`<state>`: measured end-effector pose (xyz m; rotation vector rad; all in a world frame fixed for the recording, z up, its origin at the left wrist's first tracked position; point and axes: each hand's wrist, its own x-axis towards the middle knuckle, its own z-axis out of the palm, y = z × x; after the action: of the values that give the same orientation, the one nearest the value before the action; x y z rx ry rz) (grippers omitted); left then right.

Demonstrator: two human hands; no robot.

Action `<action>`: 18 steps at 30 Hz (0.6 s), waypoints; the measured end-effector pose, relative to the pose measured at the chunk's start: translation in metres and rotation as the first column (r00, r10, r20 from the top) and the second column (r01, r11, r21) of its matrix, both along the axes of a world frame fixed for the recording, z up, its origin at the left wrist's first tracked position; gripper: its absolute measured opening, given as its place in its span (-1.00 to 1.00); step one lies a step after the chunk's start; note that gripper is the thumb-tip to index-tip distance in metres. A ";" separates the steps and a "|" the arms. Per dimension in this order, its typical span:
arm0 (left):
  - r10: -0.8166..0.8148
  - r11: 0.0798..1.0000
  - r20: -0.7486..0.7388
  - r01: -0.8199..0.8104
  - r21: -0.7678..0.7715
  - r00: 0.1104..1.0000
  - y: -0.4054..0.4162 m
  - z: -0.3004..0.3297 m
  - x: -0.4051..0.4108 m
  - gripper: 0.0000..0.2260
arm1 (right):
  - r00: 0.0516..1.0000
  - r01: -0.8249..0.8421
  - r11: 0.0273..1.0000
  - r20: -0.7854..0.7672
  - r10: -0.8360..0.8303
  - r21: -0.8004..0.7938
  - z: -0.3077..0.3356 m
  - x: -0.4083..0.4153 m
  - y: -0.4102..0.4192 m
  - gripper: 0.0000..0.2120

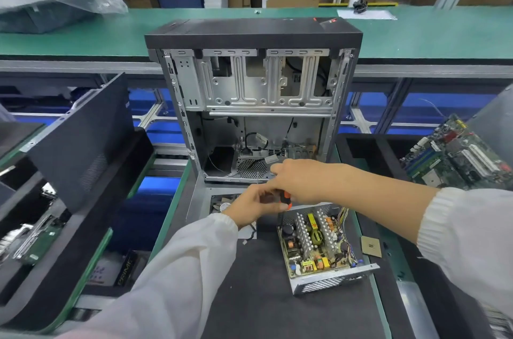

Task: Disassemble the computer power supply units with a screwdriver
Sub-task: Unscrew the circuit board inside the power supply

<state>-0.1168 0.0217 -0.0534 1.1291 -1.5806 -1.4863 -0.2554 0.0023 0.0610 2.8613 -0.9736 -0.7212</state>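
One power supply unit [319,244] already lies opened on the black mat [249,297] at the near middle of the bench, its cover off and its circuit board, heat sinks, coils and capacitors bare inside the remaining metal tray; the board itself looks still seated in that tray, so lifting it out seems to be what is left on this unit. Just left of it and farther away, a grey metal cover with a fan [219,205] lies flat, partly hidden under the hands. Both hands meet over that spot: the right hand [299,183] curls round the orange-and-black handle of the screwdriver [287,198], and the left hand [255,207] pinches at the same tool from below, though I cannot tell exactly which part its fingers hold. Behind the hands stands the stripped computer case [252,105], open toward the viewer, with only loose cables and a perforated grille low inside. A small square processor chip [370,246] rests on the mat to the right of the unit, and motherboards [455,152] are stacked at the far right. Readable writing is scarce: the word "PRIME" shows on a dark box [125,270] in the lower left bin; the fan's round label is too small to read.
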 end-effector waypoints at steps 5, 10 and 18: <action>0.033 0.998 0.007 -0.032 -0.063 0.999 0.005 -0.005 -0.007 -0.83 | 0.986 0.115 0.991 0.118 -0.122 0.062 0.007 -0.007 -0.004 -0.57; 0.068 0.990 -0.103 -0.079 -0.115 0.992 0.010 -0.008 -0.010 -0.53 | 0.983 0.184 0.979 0.044 -0.180 -0.090 0.011 -0.002 0.006 -0.60; 0.010 0.999 -0.091 -0.013 -0.034 0.996 0.011 -0.010 -0.002 -0.70 | 0.998 0.060 0.994 -0.038 -0.057 0.087 0.017 0.000 0.006 -0.79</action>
<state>-0.1184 0.0322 -0.0635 1.0353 -1.5294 -1.4760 -0.2552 0.0082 0.0775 2.8947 -1.0507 -0.8372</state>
